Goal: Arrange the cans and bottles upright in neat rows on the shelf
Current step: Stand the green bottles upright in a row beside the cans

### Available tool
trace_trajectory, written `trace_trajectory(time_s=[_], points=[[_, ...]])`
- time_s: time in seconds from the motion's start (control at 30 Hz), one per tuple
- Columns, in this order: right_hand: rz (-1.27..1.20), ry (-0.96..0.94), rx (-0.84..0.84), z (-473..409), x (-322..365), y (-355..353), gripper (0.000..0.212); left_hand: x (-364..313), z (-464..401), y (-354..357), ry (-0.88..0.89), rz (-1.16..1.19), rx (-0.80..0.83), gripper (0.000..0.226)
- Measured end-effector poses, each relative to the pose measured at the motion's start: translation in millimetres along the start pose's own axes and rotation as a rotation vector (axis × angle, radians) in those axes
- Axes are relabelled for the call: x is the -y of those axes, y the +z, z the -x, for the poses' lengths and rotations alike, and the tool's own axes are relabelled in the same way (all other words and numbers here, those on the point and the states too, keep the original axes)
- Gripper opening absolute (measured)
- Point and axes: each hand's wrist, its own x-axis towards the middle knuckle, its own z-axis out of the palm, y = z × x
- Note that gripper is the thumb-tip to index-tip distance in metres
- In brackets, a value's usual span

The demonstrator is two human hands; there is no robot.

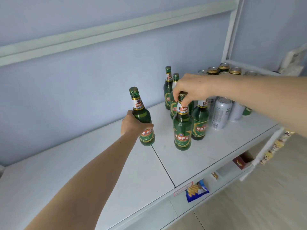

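Note:
On the white shelf (99, 163) stand several green beer bottles. My left hand (132, 124) grips the body of one green bottle (146, 133) at the left, which leans slightly left. My right hand (191, 87) pinches the neck and cap of a second upright bottle (182, 130) near the shelf's middle. Behind it stand three more green bottles: one beside it (200, 123) and two further back (168, 90). To the right, silver cans (221, 113) stand upright, and gold-topped cans (224, 67) sit at the back right, partly hidden by my right arm.
The shelf's back wall is pale blue, with a white upper rail (116, 30) overhead and a white upright post (230, 30) at the right. Below the front edge hang a blue snack packet (196, 190) and a red box (239, 163). The floor is light wood.

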Motion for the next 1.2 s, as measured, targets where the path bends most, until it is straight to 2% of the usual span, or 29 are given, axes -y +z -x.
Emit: trace_trajectory(time_s=[0.2,0.53,1.0,1.2], points=[[0.015,-0.031,0.042,26.7,-40.2,17.3,0.026,-30.1,11.1,41.3,0.008,-0.04,0.0,0.072],[0.047,-0.182,0.083,52.2,-89.4,29.7,0.029,-60.2,48.1,88.0,-0.088,-0.017,-0.101,0.074],[0.05,-0.284,0.098,61.2,-128.4,50.1,0.029,-69.5,70.1,96.6,-0.16,-0.081,-0.168,0.074],[0.143,-0.335,0.102,66.0,-137.5,49.7,0.031,-76.9,72.8,97.9,-0.156,-0.098,-0.18,0.077]])
